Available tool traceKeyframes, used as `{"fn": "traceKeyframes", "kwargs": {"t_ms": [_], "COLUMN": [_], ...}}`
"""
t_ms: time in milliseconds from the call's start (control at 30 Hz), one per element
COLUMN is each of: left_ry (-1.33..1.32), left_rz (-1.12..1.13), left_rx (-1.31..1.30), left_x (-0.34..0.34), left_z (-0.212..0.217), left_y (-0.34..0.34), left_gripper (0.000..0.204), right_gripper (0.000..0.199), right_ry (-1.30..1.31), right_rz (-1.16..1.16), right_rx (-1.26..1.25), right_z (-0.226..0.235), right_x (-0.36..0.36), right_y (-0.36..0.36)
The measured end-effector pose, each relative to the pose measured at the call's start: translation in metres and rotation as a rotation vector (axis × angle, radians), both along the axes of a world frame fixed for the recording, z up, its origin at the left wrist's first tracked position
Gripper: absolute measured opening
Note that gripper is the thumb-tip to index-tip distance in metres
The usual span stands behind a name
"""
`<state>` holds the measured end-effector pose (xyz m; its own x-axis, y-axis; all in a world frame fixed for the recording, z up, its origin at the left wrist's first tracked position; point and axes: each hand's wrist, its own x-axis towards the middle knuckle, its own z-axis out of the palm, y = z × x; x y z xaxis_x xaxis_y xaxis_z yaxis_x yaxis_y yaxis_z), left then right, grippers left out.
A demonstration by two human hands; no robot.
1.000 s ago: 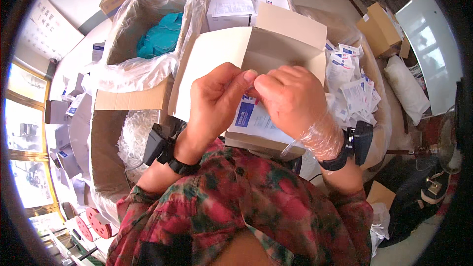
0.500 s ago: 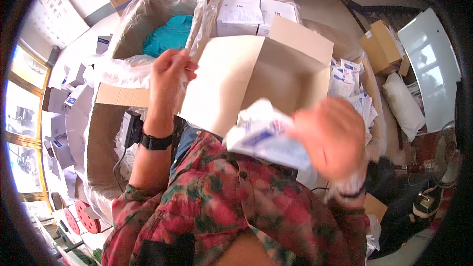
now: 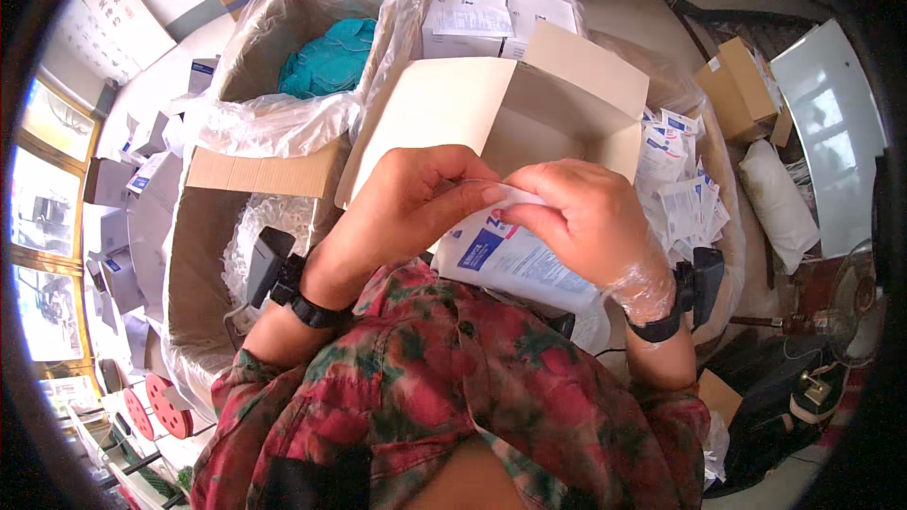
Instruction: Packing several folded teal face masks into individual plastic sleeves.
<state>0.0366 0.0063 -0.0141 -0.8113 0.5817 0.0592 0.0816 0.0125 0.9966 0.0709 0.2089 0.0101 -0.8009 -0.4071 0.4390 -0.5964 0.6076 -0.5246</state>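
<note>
Two hands, one pouch, boxes all around

Two bare hands, left (image 3: pixel 406 212) and right (image 3: pixel 586 222), met on one white-and-blue pouch (image 3: pixel 515 260). One open small carton (image 3: pixel 567 85) stood behind it, two plastic-lined boxes (image 3: pixel 283 123) to the left, and a heap of pouches (image 3: pixel 685 184), too many to count, lay at right.

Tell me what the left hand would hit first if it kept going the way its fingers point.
Probably the right hand: the left hand points right along the packet's top edge, fingertips nearly meeting.
</note>
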Motion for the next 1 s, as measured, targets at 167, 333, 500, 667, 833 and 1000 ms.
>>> {"fn": "traceKeyframes", "kwargs": {"t_ms": [167,333,500,667,833,1000], "left_ry": [0.088,-0.081,-0.138,-0.123,0.189,0.536], "left_rz": [0.142,0.201,0.247,0.508,0.741,0.500], "left_rx": [-0.006,0.076,0.040,0.140,-0.188,-0.411], "left_x": [0.006,0.008,0.006,-0.032,-0.058,-0.021], "left_z": [-0.007,0.001,-0.002,-0.033,-0.079,-0.043], "left_y": [0.008,0.010,0.011,-0.006,-0.061,-0.072], "left_gripper": [0.013,0.014,0.020,0.022,0.020,0.011], "right_gripper": [0.014,0.012,0.007,0.016,0.021,0.020], "right_ry": [0.188,0.348,0.453,0.523,0.485,0.286], "right_rz": [-0.043,-0.031,-0.058,0.153,0.195,0.153], "right_rx": [0.261,0.322,0.424,0.416,0.177,0.113], "right_z": [0.001,0.002,0.003,0.009,0.028,0.032], "right_x": [-0.002,0.000,0.006,0.029,0.038,0.024], "right_y": [-0.006,-0.011,-0.015,-0.031,-0.014,0.001]}}
